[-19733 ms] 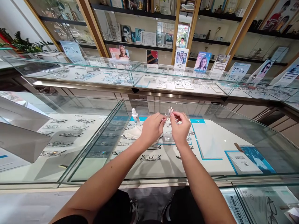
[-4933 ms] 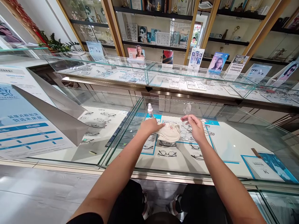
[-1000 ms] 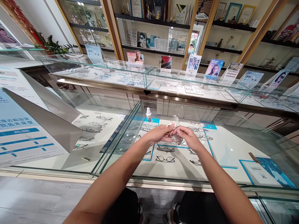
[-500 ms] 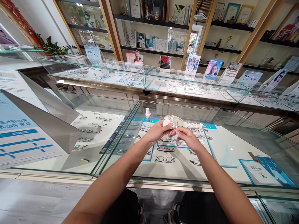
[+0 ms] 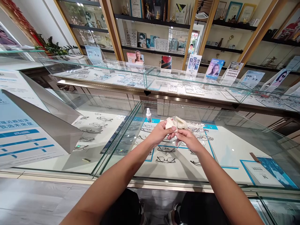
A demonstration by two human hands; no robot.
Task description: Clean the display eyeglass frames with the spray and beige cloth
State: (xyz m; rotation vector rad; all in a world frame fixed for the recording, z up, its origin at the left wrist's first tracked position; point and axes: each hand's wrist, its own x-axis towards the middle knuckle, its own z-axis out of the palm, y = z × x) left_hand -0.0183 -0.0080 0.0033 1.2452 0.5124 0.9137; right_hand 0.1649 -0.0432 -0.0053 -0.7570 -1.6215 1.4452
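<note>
A crumpled cream cleaning cloth (image 5: 181, 122) is bunched over a thin-rimmed pair of glasses (image 5: 172, 118), which it mostly hides. My left hand (image 5: 164, 130) grips the cloth from the left, thumb on top and fingers curled beneath. Close beside it, my right hand (image 5: 186, 137) is closed in a pinch at the lower edge of the glasses; the exact part between its fingertips is hard to make out. Both hands are held above the glass display counter. Just left of them, a small white spray bottle (image 5: 148, 115) stands upright on the glass top.
Under the glass counter lie rows of eyeglasses (image 5: 165, 159). Large folded sign cards (image 5: 28, 134) stand at the left. A blue-and-white card (image 5: 267, 172) lies at the right. Across the aisle runs another glass case (image 5: 145, 78) with upright advertising cards on it.
The cloth has been turned and refolded, bulging further to the right over the glasses. My left hand has shifted slightly right and down; my right hand has barely moved.
</note>
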